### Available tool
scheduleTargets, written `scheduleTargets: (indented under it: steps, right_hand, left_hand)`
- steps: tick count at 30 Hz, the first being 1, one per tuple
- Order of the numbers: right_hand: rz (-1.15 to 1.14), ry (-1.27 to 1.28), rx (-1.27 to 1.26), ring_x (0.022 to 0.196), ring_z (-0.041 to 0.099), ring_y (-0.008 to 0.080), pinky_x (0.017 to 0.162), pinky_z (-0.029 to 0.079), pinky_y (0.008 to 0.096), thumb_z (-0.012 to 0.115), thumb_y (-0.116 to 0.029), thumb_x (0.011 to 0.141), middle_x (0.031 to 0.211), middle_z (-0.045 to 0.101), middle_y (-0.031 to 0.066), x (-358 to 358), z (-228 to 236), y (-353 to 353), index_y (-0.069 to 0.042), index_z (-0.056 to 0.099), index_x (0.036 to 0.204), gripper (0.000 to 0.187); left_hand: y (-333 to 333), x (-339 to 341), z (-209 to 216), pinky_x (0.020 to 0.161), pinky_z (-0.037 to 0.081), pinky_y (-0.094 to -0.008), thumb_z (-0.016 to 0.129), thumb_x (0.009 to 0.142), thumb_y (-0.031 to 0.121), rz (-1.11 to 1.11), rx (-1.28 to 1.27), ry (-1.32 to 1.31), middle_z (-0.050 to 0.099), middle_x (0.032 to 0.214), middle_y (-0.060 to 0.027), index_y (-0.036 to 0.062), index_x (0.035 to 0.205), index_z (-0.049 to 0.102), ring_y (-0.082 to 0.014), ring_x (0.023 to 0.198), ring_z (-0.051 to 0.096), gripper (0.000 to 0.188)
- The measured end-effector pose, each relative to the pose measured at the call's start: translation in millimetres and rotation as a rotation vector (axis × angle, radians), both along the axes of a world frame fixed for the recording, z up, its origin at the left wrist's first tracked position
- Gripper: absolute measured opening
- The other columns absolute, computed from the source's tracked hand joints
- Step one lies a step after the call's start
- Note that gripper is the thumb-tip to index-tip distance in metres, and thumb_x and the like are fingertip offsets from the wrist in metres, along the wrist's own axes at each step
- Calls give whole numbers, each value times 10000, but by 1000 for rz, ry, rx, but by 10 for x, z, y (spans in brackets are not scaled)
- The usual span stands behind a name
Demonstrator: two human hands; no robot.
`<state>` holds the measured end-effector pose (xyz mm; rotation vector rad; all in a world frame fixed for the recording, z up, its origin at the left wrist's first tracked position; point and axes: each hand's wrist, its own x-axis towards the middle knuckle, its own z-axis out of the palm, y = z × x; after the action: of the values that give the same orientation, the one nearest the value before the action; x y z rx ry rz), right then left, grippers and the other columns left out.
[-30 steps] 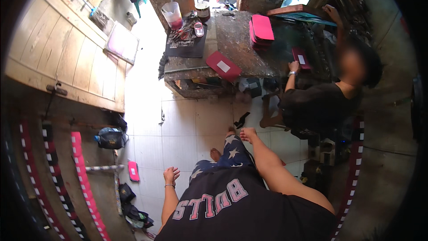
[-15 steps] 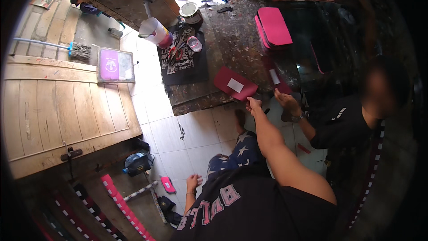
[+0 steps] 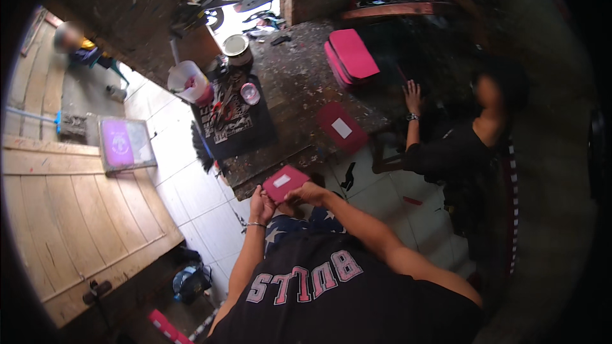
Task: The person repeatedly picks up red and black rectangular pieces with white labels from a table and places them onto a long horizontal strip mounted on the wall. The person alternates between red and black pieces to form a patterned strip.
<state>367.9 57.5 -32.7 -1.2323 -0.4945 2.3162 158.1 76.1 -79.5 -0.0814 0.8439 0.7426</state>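
One purple-faced frame (image 3: 115, 129) stood at the far left, beside the wooden door (image 3: 60, 216). To its right, a translucent jug (image 3: 185, 85) with pink contents stood toward the left end of the bench (image 3: 293, 67), near a lidded can (image 3: 236, 48), a small pink-topped cup (image 3: 250, 93) and a dark sheet (image 3: 258, 130). The fingers of your left hand (image 3: 259, 206) gripped the left corner of a maroon piece (image 3: 296, 176) with a white label, which you held up by the bench's near edge. Your right hand (image 3: 309, 193) had its fingers closed on the right side. Farther right, a second maroon piece (image 3: 328, 116) overhung that edge, nearer than the pink stack (image 3: 350, 54). A co-worker's hand (image 3: 413, 97) was spread at the right.
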Motion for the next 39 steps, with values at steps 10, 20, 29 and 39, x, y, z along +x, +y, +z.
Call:
scheduleTargets:
  steps: [10, 20, 29, 39]
  right_hand:
    - [86, -711, 377, 715, 648, 152, 651, 526, 305, 654, -87, 712, 793, 685, 83, 845, -865, -167, 7, 685, 935, 243]
    - [-509, -1373, 212, 1017, 566, 347, 859, 441, 441, 644, -113, 777, 1075, 592, 205, 2162, -1740, 1000, -82, 591, 1013, 244]
    - [-281, -1423, 179, 1112, 470, 320, 939, 401, 449, 596, -164, 842, 1165, 486, 113, 2464, -1882, 1315, -125, 591, 934, 100]
    - [-522, -1283, 470, 750, 629, 293, 726, 508, 400, 675, -148, 731, 793, 654, 106, 2346, -1380, 1004, -52, 642, 798, 122]
  left_hand:
    - [606, 5, 244, 881, 498, -359, 429, 941, 115, 5, 260, 251, 635, 991, -137, -47, 1028, 563, -235, 932, 624, 228]
    - [450, -382, 572, 883, 468, -311, 404, 930, 93, 39, 246, 629, 572, 1065, -120, -39, 1096, 520, -204, 975, 572, 241]
    - [145, -67, 971, 886, 477, -340, 403, 925, 88, 245, 179, 796, 584, 994, -118, -42, 1011, 526, -223, 930, 590, 199]
    - [692, 368, 856, 793, 491, -310, 390, 947, 105, -262, 460, 904, 617, 988, -117, -58, 1080, 546, -197, 881, 604, 262]
